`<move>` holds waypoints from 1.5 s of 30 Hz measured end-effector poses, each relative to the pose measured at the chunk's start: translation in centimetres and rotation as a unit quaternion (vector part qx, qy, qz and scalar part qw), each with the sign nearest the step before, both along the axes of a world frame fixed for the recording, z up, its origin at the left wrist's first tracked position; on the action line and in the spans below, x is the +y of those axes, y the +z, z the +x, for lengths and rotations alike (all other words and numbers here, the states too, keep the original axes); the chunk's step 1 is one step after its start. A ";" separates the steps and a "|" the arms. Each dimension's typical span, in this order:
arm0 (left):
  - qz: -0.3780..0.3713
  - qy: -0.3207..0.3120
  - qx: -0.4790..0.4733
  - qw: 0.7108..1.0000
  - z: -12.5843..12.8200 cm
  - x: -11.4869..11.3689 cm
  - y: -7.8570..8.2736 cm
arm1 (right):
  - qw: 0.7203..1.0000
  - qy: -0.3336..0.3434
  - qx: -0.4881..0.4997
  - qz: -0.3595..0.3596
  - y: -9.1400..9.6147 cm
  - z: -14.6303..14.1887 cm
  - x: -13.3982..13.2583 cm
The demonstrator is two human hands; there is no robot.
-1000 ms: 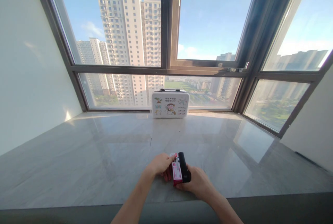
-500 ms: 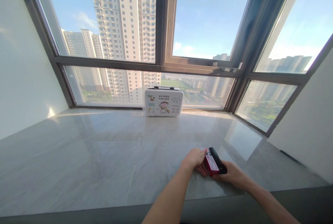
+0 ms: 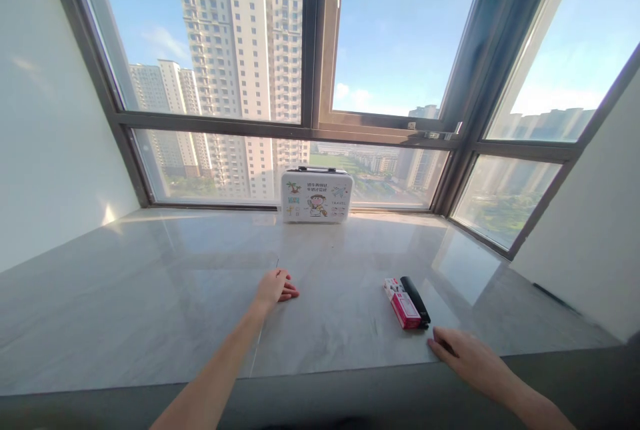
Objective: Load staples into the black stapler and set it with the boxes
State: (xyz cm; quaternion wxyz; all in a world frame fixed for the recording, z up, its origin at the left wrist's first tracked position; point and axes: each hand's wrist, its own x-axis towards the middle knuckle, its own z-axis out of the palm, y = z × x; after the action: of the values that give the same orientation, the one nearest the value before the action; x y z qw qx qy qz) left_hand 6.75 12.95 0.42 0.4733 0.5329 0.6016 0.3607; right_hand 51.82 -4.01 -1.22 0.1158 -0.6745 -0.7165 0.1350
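A pink and white box (image 3: 404,307) lies on the grey marble-look sill, right of the middle. Along its right side is a long black object that looks like a stapler (image 3: 415,300). My right hand (image 3: 463,353) is just beyond the near end of the pair, apart from it. Its fingers are loosely curved with a gap from the thumb, and nothing is in them. Well to the left of the box, my left hand (image 3: 276,289) is low over the sill, empty, with fingers apart and pointing right.
A small white case (image 3: 317,198) with cartoon prints and a black handle stands upright against the window. Brown window frames (image 3: 280,125) border the far side. White walls rise at left and right, and the sill's front edge (image 3: 320,371) runs nearest me.
Both hands have let go of the box and the stapler, which stay on the sill. My left hand has moved far left; my right hand has drawn back slightly toward me and right.
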 end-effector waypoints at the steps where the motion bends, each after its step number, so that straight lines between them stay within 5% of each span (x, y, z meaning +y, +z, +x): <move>1: 0.025 0.003 0.012 1.000 -1.2 -0.5 -0.2 | 1.000 0.014 -0.003 0.010 0.0 -2.0 -0.3; 8: 0.196 -0.084 0.134 0.968 -3.2 -4.7 -1.8 | 0.986 0.116 0.072 0.094 0.7 -15.6 2.1; 15: 0.250 -0.071 0.429 0.865 -2.4 -6.3 -4.5 | 0.991 0.001 0.025 0.131 -0.5 -21.5 7.1; 22: 0.241 -0.049 0.484 0.840 -2.0 -6.9 -5.3 | 0.991 -0.055 -0.057 0.110 -3.0 -22.7 7.8; 45: 0.228 -0.038 0.540 0.809 -0.9 -9.9 -6.0 | 0.988 -0.082 -0.082 0.101 -3.5 -23.2 6.1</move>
State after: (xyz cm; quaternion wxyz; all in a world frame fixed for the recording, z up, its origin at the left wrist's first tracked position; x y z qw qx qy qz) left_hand 5.88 3.05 -5.60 -0.0500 0.7571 0.6397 0.1232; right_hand 28.61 2.10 -4.72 0.1347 -0.7249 -0.6756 -0.0035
